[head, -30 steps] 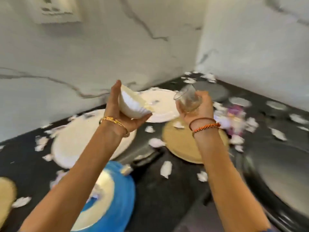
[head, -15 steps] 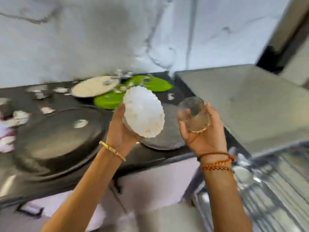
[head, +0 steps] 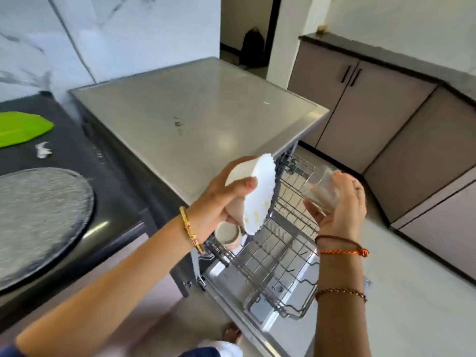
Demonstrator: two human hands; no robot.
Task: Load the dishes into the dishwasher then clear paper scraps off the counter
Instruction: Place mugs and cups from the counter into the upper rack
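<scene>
My left hand (head: 219, 202) grips a white scalloped bowl (head: 255, 194), tilted on its side over the left edge of the pulled-out wire rack (head: 278, 256). A clear drinking glass (head: 322, 189) is held in my right hand (head: 340, 210) above the rack's right side. The steel dishwasher (head: 195, 112) stands open with its door (head: 231, 300) down. A beige cup (head: 228, 234) sits in the rack just under my left hand. One paper scrap (head: 43, 150) lies on the black counter (head: 85, 161) at the left.
A large dark round plate (head: 38, 217) and a green leaf-shaped plate (head: 20, 130) lie on the counter at the left. Taupe cabinets (head: 386, 119) line the right wall. A doorway (head: 247, 29) opens behind the dishwasher. My foot (head: 233, 333) is near the lowered door.
The view has swung right from the littered counter to the open dishwasher. Both hands carried the bowl and the glass along and now hold them over the rack.
</scene>
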